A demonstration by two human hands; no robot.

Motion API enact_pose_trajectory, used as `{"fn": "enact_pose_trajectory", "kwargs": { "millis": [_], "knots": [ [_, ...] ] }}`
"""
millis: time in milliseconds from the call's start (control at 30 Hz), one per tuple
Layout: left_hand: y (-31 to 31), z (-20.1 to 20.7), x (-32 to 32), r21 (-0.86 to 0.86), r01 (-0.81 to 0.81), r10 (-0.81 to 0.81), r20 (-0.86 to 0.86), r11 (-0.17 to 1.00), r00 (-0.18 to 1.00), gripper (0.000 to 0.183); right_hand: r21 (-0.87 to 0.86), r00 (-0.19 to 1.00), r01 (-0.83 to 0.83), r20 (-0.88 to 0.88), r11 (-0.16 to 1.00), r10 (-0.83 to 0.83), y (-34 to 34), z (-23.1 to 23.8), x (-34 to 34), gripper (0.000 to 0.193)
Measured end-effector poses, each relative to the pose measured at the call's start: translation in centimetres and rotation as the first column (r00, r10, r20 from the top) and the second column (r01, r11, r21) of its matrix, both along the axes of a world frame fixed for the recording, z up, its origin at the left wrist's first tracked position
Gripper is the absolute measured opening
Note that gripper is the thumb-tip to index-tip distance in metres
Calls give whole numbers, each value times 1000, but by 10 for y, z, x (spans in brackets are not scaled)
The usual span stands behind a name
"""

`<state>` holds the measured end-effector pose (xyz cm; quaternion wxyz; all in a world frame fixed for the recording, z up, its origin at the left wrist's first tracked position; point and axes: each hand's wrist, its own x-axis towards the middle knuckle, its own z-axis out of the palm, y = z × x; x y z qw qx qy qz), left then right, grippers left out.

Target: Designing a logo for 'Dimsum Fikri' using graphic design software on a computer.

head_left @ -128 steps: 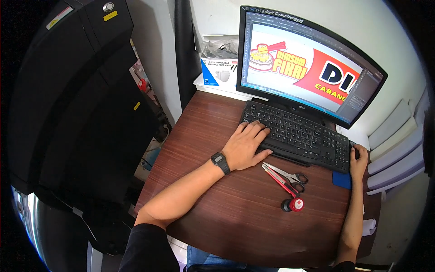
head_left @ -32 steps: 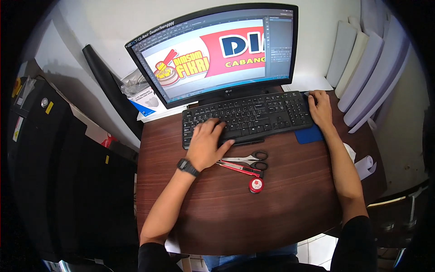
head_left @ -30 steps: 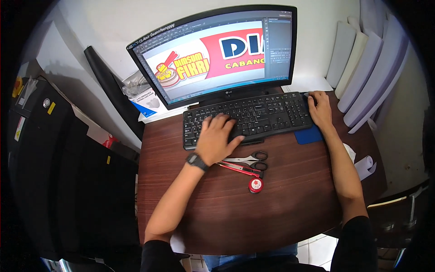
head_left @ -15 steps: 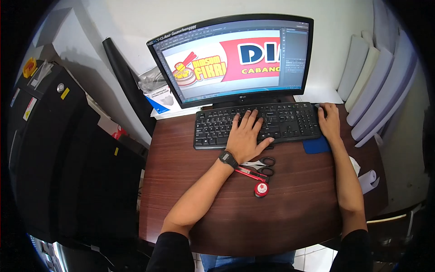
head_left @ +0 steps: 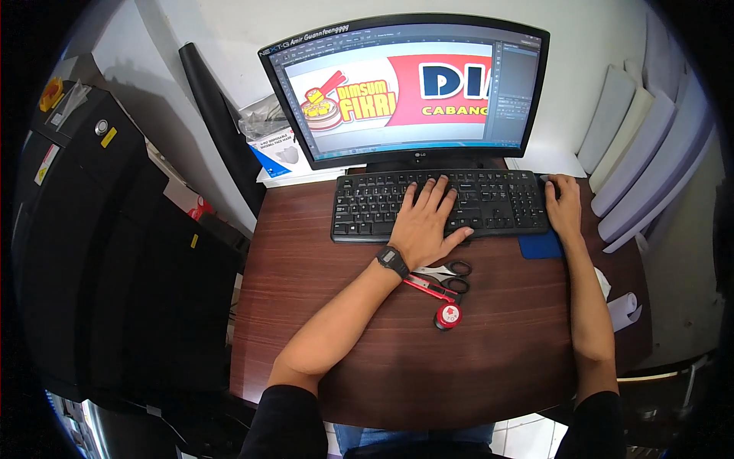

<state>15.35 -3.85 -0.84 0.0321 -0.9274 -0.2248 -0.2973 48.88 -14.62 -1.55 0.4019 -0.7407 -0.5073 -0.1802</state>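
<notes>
My left hand (head_left: 425, 223) lies flat on the middle of a black keyboard (head_left: 367, 208), fingers spread over the keys, a black wristwatch (head_left: 392, 261) on the wrist. My right hand (head_left: 563, 206) rests over a black mouse (head_left: 547, 182) at the keyboard's right end, above a blue mouse pad (head_left: 540, 246). Behind the keyboard stands a monitor (head_left: 409, 88) showing a red and white graphic in an editing program. Black-handled scissors (head_left: 451, 275), a red cutter (head_left: 425, 287) and a small red round tape roll (head_left: 448, 315) lie on the brown wooden desk (head_left: 306, 306) just below my left wrist.
A large black machine (head_left: 99, 252) fills the left side next to the desk. A blue and white box (head_left: 279, 153) and a black roll (head_left: 218, 130) stand behind the desk's left corner. White boards (head_left: 642, 153) lean against the wall at the right. Rolled white paper (head_left: 623, 306) lies at the desk's right edge.
The view has swung from the left to face the desk squarely. My left hand has moved right along the keyboard to its middle. My right hand has stayed at the mouse.
</notes>
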Motion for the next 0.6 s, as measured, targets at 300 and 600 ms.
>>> {"fn": "enact_pose_trajectory", "kwargs": {
  "millis": [300, 600],
  "knots": [
    [0, -2, 0, 12, 7, -7, -9, 1000, 1000, 79, -7, 1000, 3, -13, 1000, -3, 0, -2, 2, 22],
    [0, 0, 0, 28, -1, 3, -58, 1000, 998, 79, -13, 1000, 2, -11, 1000, -2, 0, -1, 3, 22]
  ]
}}
